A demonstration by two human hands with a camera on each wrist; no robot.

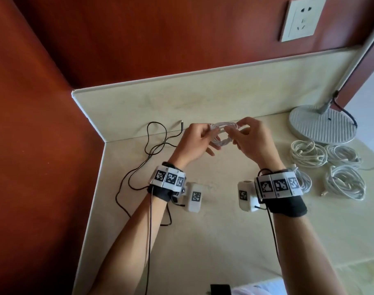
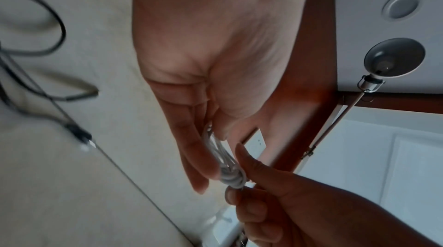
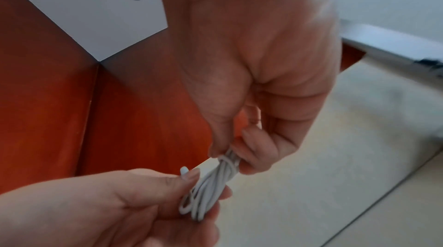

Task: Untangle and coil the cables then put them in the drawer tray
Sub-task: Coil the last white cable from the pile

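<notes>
A white cable coil [image 1: 221,133] hangs above the beige counter, held between both hands. My left hand [image 1: 200,137] pinches its left side between thumb and fingers; the loops [image 2: 221,158] run along that palm. My right hand [image 1: 243,135] grips the right side, where one strand wraps round the bundle [image 3: 227,164]. A white plug tip [image 3: 184,172] sticks up by the left thumb. A loose black cable [image 1: 152,143] sprawls on the counter to the left. Several coiled white cables [image 1: 309,154] lie to the right. No drawer tray is in view.
A round grey lamp base [image 1: 322,124] stands at the back right, its arm rising along the wall. A wall socket [image 1: 300,20] sits on the red wall. Low beige upstands [image 1: 203,96] border the counter at the back and left.
</notes>
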